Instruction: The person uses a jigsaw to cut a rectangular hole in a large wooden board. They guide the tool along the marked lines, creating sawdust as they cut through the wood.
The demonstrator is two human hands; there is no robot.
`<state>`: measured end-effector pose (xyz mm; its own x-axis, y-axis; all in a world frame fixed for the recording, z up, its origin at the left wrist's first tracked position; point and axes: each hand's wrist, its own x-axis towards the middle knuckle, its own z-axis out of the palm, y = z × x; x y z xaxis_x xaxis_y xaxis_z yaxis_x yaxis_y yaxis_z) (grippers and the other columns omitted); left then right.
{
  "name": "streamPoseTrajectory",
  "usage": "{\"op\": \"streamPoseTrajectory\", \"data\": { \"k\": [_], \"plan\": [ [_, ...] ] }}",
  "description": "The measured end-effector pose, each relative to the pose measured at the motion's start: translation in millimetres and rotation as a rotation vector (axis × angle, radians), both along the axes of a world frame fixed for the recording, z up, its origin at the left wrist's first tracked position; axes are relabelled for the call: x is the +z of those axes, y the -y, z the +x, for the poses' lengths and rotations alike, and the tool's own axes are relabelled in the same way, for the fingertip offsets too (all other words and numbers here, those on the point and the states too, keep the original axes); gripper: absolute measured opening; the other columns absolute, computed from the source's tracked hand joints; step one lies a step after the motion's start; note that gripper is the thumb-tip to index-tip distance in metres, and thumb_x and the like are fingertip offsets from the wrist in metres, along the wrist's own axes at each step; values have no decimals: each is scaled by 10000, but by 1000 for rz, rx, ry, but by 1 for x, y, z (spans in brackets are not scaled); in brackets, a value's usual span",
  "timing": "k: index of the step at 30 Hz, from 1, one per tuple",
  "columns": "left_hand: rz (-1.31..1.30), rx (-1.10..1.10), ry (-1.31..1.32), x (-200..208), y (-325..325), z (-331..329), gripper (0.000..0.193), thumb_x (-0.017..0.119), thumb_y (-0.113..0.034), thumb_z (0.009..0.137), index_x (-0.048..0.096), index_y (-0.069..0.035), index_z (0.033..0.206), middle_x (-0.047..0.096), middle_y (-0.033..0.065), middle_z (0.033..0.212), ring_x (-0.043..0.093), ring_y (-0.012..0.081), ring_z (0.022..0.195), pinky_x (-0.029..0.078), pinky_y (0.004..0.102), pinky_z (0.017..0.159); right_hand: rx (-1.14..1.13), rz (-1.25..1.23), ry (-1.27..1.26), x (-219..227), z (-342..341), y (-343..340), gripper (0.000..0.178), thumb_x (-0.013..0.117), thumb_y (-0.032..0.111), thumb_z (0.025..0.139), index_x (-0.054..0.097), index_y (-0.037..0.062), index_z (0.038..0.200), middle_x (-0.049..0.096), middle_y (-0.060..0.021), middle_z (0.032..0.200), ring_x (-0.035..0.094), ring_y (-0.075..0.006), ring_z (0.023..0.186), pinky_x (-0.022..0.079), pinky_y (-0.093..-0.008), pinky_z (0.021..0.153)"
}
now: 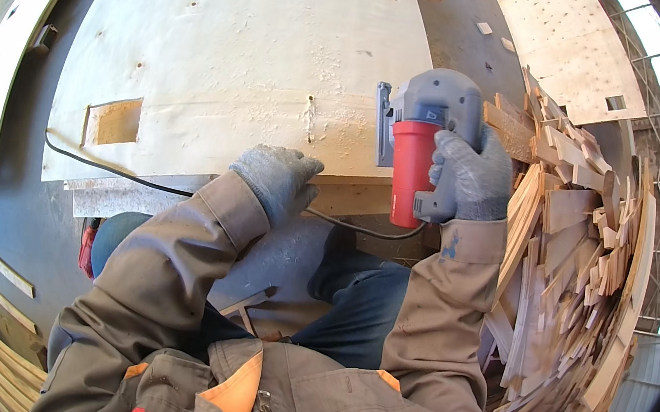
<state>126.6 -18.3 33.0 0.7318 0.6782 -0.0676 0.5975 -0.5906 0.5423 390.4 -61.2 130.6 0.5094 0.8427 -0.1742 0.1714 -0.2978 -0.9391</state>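
A red and grey jigsaw (414, 167) is gripped by the handle in my right hand (480, 172), which wears a grey glove. The tool is held tipped at the right front edge of a plywood sheet (235, 43), its metal base plate facing left. My left hand (274, 178), gloved too, is at the sheet's front edge with its fingers curled in. A black power cable (368, 230) passes behind or under that hand to the jigsaw; whether the fingers hold it is hidden. Sawdust and a small hole (310, 102) lie just beyond, and a rectangular cutout (113, 122) is at left.
Wood offcuts (571, 213) are heaped high close by on my right. More plywood panels (576, 47) (5, 80) are at the far right and along the left. Long wooden strips (0, 367) lie at lower left. My bent knees (359, 301) are below the sheet's front edge.
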Motion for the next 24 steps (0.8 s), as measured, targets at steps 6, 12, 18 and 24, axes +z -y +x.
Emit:
{"op": "streamPoseTrajectory", "data": {
  "k": [6, 12, 18, 24],
  "plan": [
    [112, 104, 188, 2, 4, -5, 354, 718, -252, 905, 701, -60, 1202, 723, 193, 1040, 699, 402, 941, 576, 456, 815, -16, 190, -121, 10, -23, 14, 331, 753, 75, 840, 605, -21, 1121, 627, -63, 764, 587, -137, 562, 509, -300, 508],
    [-123, 288, 589, -1, 6, -8, 457, 775, -172, 901, 638, -33, 1315, 730, 168, 1101, 716, 261, 992, 579, 371, 881, -19, 316, -87, -31, -63, -6, 316, 748, 44, 851, 596, -25, 1119, 651, -80, 794, 602, -128, 563, 523, -293, 513],
    [-456, 331, 955, 0, -2, -17, 693, 721, -291, 971, 415, 63, 1484, 644, 242, 1275, 653, 253, 1156, 544, 378, 983, 15, 357, 81, -63, -118, -23, 657, 844, 267, 797, 535, -47, 1284, 724, -197, 1037, 739, -267, 903, 602, -387, 821],
    [-637, 456, 1108, -1, -7, -34, 501, 541, -338, 1063, 548, 26, 1407, 674, 165, 1210, 686, 210, 992, 588, 332, 832, 89, 256, 193, -76, -169, -29, 691, 810, 323, 813, 499, -19, 1326, 716, -241, 1047, 728, -384, 963, 580, -443, 883]
  ]
}}
